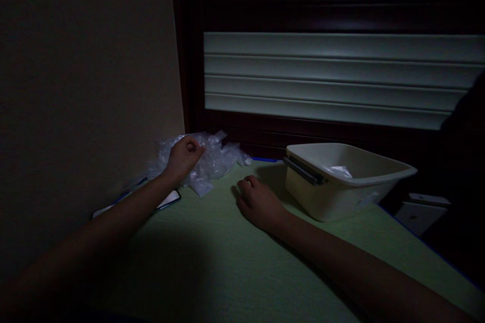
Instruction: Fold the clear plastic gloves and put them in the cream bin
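Clear plastic wrapping [217,159] lay heaped at eleven o'clock on the tabletop [242,257]. My left hand [184,155] was at the heap, fingers curled; whether they gripped wrapping, I could not tell. My right hand [262,205] had loosely bent fingers, apparently unloaded. Judged progress: partial; one shiny piece [341,171] lay inside the tub [322,199] at one o'clock, the heap outside.
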`<state>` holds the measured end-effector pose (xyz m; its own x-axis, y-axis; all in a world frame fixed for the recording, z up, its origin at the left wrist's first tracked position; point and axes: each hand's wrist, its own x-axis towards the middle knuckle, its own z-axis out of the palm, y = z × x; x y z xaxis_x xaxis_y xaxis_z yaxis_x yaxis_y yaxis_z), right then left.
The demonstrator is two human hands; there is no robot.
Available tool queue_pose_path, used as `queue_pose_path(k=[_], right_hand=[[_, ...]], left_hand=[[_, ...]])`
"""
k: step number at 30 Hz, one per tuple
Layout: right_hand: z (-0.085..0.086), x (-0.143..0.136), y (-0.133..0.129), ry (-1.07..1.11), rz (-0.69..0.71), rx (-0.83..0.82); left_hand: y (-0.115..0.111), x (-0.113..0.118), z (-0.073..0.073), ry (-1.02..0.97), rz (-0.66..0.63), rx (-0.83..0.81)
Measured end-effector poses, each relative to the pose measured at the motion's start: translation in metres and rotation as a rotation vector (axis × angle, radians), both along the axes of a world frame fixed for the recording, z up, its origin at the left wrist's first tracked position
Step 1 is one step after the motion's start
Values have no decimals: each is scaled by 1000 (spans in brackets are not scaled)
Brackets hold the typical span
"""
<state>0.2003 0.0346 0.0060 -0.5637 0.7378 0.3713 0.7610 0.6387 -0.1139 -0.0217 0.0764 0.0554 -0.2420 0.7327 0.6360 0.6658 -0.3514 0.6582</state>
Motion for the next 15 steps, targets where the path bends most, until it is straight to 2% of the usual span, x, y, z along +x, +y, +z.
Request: queue_pose_path(k=[7, 11, 15], right_hand=[[0, -1, 0, 180, 18, 15], [-3, -2, 3, 356, 12, 64], [-8, -3, 11, 653, 37, 37]], left_hand=[[-2, 5, 4, -209, -169, -58], [-7, 13, 2, -222, -283, -143], [-15, 23, 0, -175, -396, -238]])
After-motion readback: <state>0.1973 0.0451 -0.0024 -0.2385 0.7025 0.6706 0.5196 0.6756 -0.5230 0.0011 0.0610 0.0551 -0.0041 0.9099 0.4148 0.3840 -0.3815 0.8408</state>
